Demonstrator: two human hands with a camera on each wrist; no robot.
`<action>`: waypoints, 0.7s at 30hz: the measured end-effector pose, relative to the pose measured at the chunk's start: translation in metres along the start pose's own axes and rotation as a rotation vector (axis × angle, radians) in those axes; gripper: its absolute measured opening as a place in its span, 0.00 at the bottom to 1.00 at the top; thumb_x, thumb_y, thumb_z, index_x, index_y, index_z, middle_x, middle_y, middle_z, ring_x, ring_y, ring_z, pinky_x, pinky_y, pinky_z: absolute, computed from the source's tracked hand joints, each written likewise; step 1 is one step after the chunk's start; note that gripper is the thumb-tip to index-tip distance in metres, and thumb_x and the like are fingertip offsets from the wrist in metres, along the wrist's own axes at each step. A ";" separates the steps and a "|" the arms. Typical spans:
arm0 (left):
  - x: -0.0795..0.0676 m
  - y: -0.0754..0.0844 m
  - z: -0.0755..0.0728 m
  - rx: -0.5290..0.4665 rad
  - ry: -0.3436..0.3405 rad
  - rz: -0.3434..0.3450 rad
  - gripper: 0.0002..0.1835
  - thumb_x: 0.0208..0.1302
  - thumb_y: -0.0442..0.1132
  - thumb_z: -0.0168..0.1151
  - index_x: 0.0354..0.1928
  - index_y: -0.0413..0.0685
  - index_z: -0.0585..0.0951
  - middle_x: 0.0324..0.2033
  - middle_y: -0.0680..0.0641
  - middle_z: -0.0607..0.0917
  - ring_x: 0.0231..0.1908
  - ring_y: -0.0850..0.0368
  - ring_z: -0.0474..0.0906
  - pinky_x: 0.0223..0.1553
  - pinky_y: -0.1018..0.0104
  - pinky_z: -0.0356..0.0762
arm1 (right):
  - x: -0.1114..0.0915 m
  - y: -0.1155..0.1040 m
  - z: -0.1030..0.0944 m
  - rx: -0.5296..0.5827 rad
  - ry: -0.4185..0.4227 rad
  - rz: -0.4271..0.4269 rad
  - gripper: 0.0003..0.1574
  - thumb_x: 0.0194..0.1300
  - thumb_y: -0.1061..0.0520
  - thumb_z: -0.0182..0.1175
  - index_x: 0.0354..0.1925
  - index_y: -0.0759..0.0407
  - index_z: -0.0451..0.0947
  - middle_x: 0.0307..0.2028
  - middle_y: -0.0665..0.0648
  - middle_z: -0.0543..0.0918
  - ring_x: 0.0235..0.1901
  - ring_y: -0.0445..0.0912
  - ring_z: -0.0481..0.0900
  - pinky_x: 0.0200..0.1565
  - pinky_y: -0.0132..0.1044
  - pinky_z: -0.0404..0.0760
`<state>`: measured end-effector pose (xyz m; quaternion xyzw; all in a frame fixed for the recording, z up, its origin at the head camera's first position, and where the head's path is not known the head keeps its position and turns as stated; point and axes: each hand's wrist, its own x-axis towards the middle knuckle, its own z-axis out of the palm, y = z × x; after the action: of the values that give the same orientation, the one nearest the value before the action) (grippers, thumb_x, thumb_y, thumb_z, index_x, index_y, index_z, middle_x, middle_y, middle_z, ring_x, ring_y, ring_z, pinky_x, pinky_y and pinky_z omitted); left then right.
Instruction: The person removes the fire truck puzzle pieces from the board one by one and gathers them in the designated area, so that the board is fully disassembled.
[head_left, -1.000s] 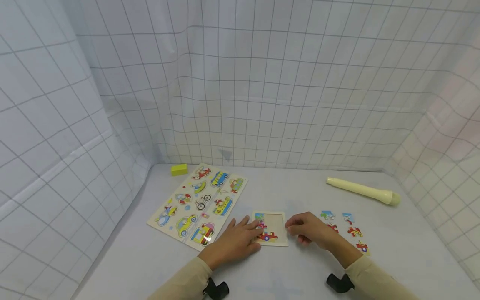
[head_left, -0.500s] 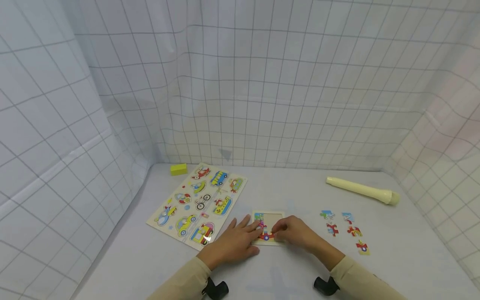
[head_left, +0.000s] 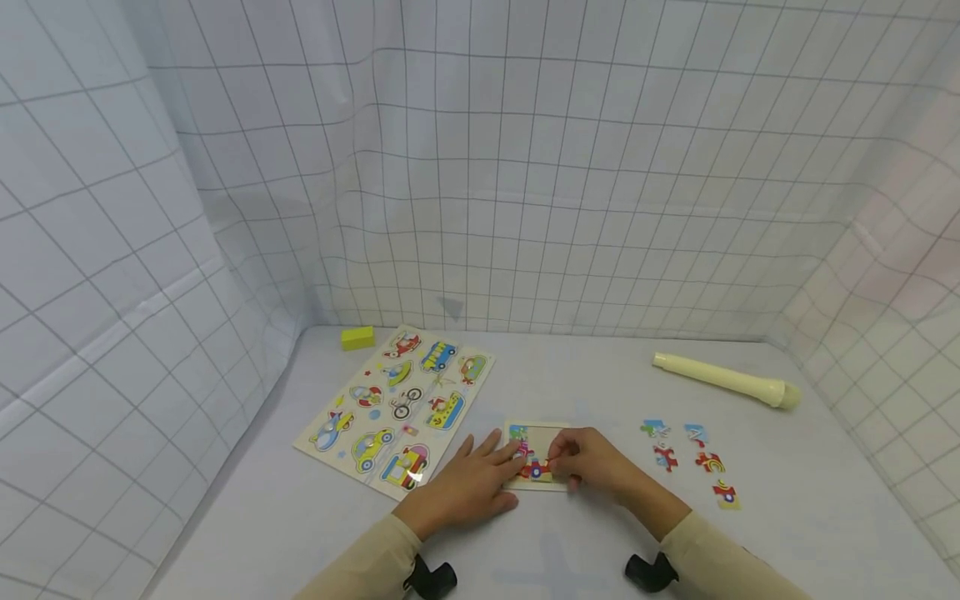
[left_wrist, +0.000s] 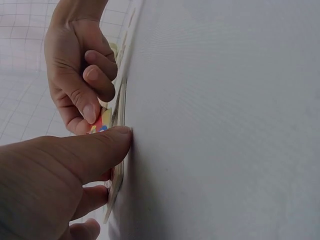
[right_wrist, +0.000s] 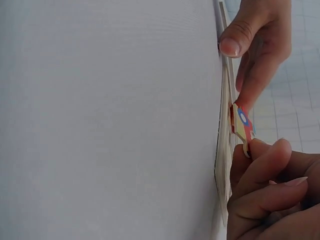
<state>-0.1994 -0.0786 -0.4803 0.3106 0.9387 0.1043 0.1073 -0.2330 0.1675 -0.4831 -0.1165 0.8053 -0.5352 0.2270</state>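
A small square jigsaw tray [head_left: 542, 488] with a pale wooden rim lies in front of me. My left hand [head_left: 467, 492] rests across its left side, fingers spread and partly covering fitted pieces; the left wrist view shows the thumb on the rim. Over the tray's lower part, my right hand [head_left: 588, 463] pinches the edge of a red and yellow puzzle piece [right_wrist: 243, 122] with a blue wheel. In the right wrist view this piece stands tilted, raised above the tray floor at the pinched end. The tray's upper right shows bare wood.
Several loose puzzle pieces [head_left: 709, 462] lie to the right of the tray. A large vehicle puzzle board [head_left: 386, 400] lies at the left, with a yellow block [head_left: 357, 337] behind it. A cream microphone-shaped stick [head_left: 723, 380] lies at the back right. Gridded white cloth [head_left: 525, 208] walls surround the table.
From the tray's right edge, my right hand has moved left over it and taken hold of the wheel piece, which now sits tilted. My left hand has stayed in place.
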 end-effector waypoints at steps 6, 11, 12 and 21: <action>0.000 0.000 0.002 0.002 0.004 0.006 0.33 0.72 0.57 0.60 0.76 0.59 0.69 0.77 0.54 0.63 0.79 0.45 0.50 0.74 0.35 0.51 | -0.017 0.010 -0.021 0.103 0.020 0.046 0.11 0.67 0.60 0.66 0.44 0.66 0.78 0.32 0.55 0.80 0.22 0.42 0.70 0.22 0.30 0.67; 0.001 -0.003 0.002 0.008 0.015 0.015 0.33 0.72 0.57 0.60 0.76 0.59 0.69 0.77 0.54 0.63 0.79 0.44 0.50 0.74 0.36 0.51 | -0.043 0.024 -0.049 0.105 0.013 0.072 0.13 0.68 0.59 0.65 0.46 0.67 0.79 0.33 0.53 0.81 0.22 0.41 0.69 0.22 0.29 0.67; 0.001 -0.003 0.002 0.006 0.014 0.016 0.33 0.72 0.57 0.60 0.76 0.59 0.69 0.77 0.54 0.63 0.79 0.44 0.50 0.74 0.36 0.51 | -0.049 0.028 -0.055 0.102 0.017 0.076 0.13 0.68 0.59 0.65 0.46 0.67 0.79 0.33 0.53 0.81 0.22 0.40 0.69 0.22 0.29 0.67; -0.002 0.001 0.000 0.003 0.013 0.009 0.32 0.72 0.56 0.60 0.75 0.58 0.70 0.76 0.53 0.65 0.79 0.43 0.51 0.74 0.35 0.52 | -0.090 0.053 -0.102 0.018 0.119 0.107 0.15 0.67 0.59 0.65 0.47 0.69 0.78 0.32 0.51 0.79 0.22 0.38 0.69 0.21 0.28 0.66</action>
<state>-0.1974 -0.0785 -0.4799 0.3146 0.9381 0.1052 0.1001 -0.2018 0.3105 -0.4767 -0.0393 0.8177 -0.5353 0.2083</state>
